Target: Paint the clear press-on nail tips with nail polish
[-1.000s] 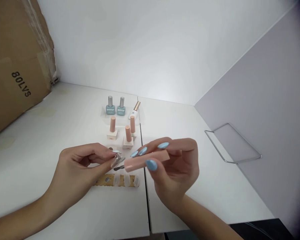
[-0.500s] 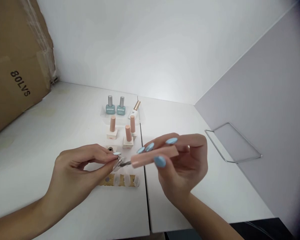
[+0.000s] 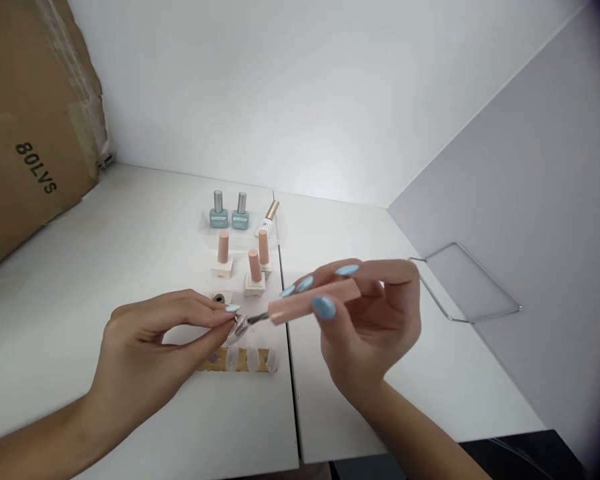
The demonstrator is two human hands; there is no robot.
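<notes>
Near left, the left hand (image 3: pixel 155 350) has thumb and fingers clamped on a clear nail tip (image 3: pixel 237 332); near right, the right hand (image 3: pixel 367 333) has its fingers closed round a pink cap (image 3: pixel 305 303), whose brush (image 3: pixel 259 318) points left and appears to touch that tip. Just beyond, a gold strip (image 3: pixel 213 363) bears three pale tips (image 3: pixel 253 359). Farther stands an uncapped bottle (image 3: pixel 220 298), partly hidden by the left hand, then three pink-capped bottles (image 3: pixel 255 270); far off, a clear tray (image 3: pixel 243 241) holds two teal bottles (image 3: pixel 219 218) and, right of them, a tilted white bottle (image 3: pixel 265 227)
</notes>
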